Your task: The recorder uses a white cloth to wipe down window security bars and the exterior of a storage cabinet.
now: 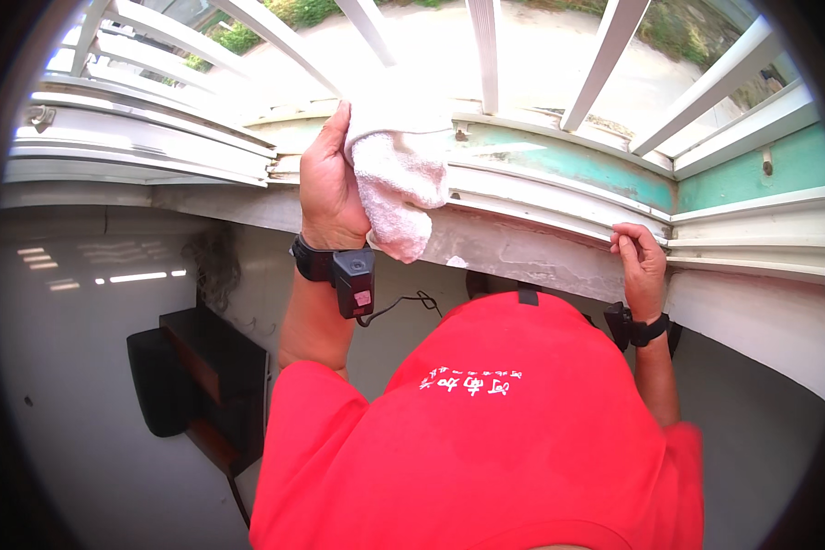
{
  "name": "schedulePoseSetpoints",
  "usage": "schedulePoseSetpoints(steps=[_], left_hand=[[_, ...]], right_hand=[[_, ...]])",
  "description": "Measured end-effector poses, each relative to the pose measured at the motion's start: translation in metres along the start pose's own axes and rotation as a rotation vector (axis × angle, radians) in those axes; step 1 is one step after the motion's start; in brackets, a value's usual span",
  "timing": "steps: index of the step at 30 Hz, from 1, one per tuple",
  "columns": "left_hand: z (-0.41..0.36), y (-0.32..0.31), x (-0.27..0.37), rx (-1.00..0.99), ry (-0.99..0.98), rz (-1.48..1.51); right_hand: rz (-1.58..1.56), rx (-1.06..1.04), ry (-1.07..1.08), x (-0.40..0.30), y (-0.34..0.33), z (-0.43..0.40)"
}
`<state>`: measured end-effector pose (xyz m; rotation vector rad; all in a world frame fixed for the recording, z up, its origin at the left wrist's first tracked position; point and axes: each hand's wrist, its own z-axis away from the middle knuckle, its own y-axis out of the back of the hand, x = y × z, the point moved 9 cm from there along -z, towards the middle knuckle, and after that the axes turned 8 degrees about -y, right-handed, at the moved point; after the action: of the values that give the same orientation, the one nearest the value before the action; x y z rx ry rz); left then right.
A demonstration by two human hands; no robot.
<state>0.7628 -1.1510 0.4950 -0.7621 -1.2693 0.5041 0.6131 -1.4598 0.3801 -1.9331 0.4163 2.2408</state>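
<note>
A pale terry cloth (pixel 402 182) hangs from my left hand (pixel 331 185), its upper part washed out by glare. The thumb lies along the cloth's left edge, and the fingers are hidden behind it. This hand is raised over the white window track (pixel 536 199). My right hand (pixel 639 258) rests near the right end of the track, at the sill's inner edge, with curled fingers and no object visible in it. Both wrists wear black straps with small devices. Below the track runs a worn grey sill (pixel 522 251) with a small white scrap (pixel 456 262) on it.
White window bars (pixel 485 55) stand beyond the track, with a sunlit ground outside. A sliding window frame (pixel 144 137) is at the left, with a metal latch. Below left are a black chair (pixel 158 381) and a dark piece of furniture (pixel 240 385). A thin black cable hangs from the left wrist device.
</note>
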Motion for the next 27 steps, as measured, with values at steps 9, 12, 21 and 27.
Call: schedulePoseSetpoints(steps=[9,12,21,27], left_hand=[[0.035,-0.033,-0.069,-0.36,-0.215,-0.699],[0.041,-0.033,-0.097,-0.471,-0.091,-0.725],[0.009,0.011,-0.078,-0.27,-0.009,-0.542],[-0.009,0.056,-0.018,0.004,-0.323,-0.667]], right_hand=[[-0.319,-0.713,-0.3,-0.038,-0.125,-0.004],[-0.453,-0.726,-0.271,-0.043,-0.133,-0.008],[-0.682,-0.501,-0.325,-0.031,-0.124,-0.035],[-0.347,-0.445,-0.293,-0.039,-0.098,-0.048]])
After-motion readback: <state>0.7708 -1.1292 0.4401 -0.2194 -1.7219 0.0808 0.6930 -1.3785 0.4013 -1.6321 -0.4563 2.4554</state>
